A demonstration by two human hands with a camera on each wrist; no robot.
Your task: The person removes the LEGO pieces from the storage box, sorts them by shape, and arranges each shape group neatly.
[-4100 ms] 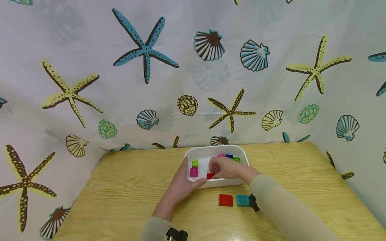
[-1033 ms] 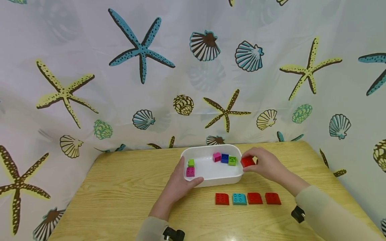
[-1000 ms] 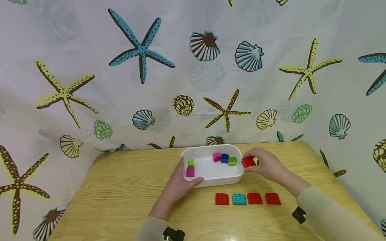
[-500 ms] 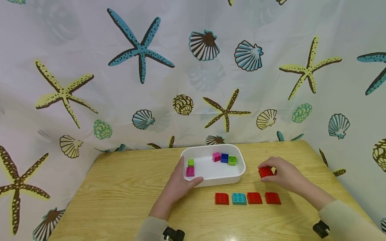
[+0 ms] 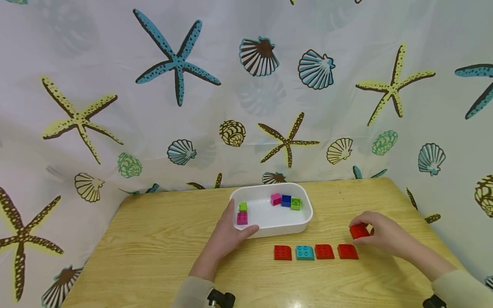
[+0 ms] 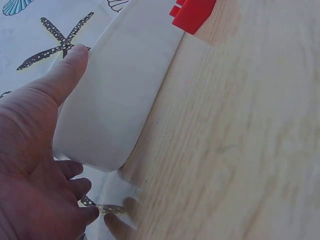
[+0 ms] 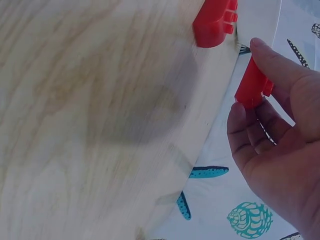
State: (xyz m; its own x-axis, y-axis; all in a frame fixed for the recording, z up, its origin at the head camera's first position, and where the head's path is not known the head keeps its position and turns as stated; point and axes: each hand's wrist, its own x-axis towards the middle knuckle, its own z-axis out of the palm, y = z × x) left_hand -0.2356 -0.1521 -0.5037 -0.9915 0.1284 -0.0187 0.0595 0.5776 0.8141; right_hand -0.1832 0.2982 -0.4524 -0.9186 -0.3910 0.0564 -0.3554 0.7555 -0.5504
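The right hand [image 5: 381, 235] pinches a red plastic building brick [image 5: 360, 231] near the wooden tabletop's [image 5: 154, 239] right edge; the left hand [image 5: 231, 233] grips the white plastic tub's [image 5: 269, 229] rim.

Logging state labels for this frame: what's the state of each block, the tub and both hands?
Left hand: grips white plastic tub's rim.
White plastic tub: upright on wooden table, holds five blocks.
Right hand: pinches red block.
Red block: held, just above the table.
Row of four blocks: flat on table, three red, one teal.
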